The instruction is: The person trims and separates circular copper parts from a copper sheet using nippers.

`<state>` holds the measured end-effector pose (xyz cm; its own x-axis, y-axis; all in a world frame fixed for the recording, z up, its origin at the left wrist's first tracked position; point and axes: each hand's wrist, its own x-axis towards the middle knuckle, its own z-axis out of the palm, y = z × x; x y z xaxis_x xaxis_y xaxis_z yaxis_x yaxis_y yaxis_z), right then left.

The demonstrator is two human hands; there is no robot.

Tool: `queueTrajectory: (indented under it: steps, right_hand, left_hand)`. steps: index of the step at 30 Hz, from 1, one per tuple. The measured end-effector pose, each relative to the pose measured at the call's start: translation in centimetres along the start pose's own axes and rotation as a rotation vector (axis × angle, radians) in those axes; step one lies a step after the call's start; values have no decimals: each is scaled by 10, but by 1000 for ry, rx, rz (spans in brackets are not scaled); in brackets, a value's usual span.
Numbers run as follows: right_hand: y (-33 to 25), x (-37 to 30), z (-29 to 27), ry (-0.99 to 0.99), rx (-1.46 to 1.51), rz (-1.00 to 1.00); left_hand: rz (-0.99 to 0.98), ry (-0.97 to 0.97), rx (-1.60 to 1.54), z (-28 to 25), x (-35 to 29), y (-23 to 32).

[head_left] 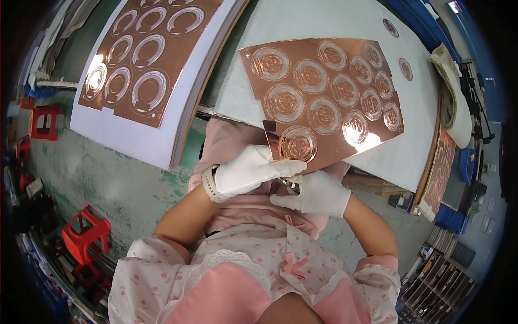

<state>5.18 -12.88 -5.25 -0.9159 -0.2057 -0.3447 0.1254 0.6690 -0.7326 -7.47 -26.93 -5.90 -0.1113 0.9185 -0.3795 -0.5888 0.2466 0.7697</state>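
A shiny copper-coloured sheet (350, 110) with rows of round embossed medallions lies tilted over the near edge of a white-topped table. My left hand (245, 171), in a white glove, pinches the sheet's near corner, thumb and fingers beside the lowest medallion (298, 144). A cut notch shows at the sheet's left edge by that hand. Just below the corner, my right hand (321, 195), also gloved in white, is closed around a small silvery metal tool (290, 184). Most of that tool is hidden by the fingers, so its kind cannot be made out.
At left, another copper sheet (132, 70) rests on a stack of white sheets (124, 137). Two small oval pieces, one of them a dark medallion (405, 69), lie on the white tabletop (318, 24). A red stool (86, 233) stands on the floor. A rolled pale cloth (452, 97) hangs at right.
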Motion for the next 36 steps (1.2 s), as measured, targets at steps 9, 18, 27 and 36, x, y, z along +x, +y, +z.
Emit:
queueTrajectory:
  steps: [9, 18, 27, 36]
  right_hand:
    - [-5, 11, -5, -84, -43, 108]
    - [-8, 16, -11, -80, -45, 86]
    - [-10, 21, -13, -195, 6, 244]
    - [-3, 18, -5, -45, -1, 69]
  left_hand:
    - [57, -20, 19, -15, -2, 3]
    - [12, -24, 56, -16, -4, 14]
    - [73, -6, 47, -17, -4, 15]
    - [-20, 4, 113, -20, -4, 17]
